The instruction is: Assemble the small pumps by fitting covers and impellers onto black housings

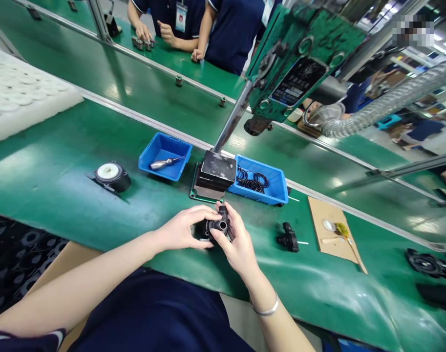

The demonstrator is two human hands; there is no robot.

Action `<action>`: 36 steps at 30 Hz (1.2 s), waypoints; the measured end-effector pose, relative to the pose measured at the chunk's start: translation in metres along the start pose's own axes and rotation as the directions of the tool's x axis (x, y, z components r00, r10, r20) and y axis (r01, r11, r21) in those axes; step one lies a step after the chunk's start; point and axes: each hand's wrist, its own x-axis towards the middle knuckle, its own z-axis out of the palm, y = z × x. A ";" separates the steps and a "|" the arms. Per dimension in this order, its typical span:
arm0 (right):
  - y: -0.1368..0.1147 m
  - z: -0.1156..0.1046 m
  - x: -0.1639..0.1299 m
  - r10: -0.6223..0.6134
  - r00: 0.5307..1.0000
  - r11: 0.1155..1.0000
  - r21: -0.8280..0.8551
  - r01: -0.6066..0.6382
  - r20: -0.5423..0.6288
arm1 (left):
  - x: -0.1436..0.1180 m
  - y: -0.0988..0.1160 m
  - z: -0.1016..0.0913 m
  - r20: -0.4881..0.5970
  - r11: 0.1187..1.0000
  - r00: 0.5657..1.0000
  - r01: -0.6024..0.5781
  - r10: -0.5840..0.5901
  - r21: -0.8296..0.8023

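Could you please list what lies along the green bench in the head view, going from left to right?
White foam tray → black part with a white disc → blue bin with a metal tool → black press block → blue bin of black rings → small black fitting → cardboard sheet → black round part.

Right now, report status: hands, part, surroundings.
Left hand and right hand both gripping black pump housing over green bench. Press base just beyond it. Loose black fitting to the right, untouched.
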 end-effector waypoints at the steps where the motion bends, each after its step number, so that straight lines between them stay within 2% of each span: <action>1: 0.000 0.000 0.000 0.001 1.000 1.000 0.000 -0.001 0.002 | 0.000 0.000 0.000 0.001 1.000 1.000 0.003 -0.003 -0.001; 36: 0.000 -0.006 0.001 -0.004 0.999 1.000 -0.008 0.004 0.050 | 0.000 -0.003 -0.001 0.020 0.999 0.999 -0.025 0.024 0.023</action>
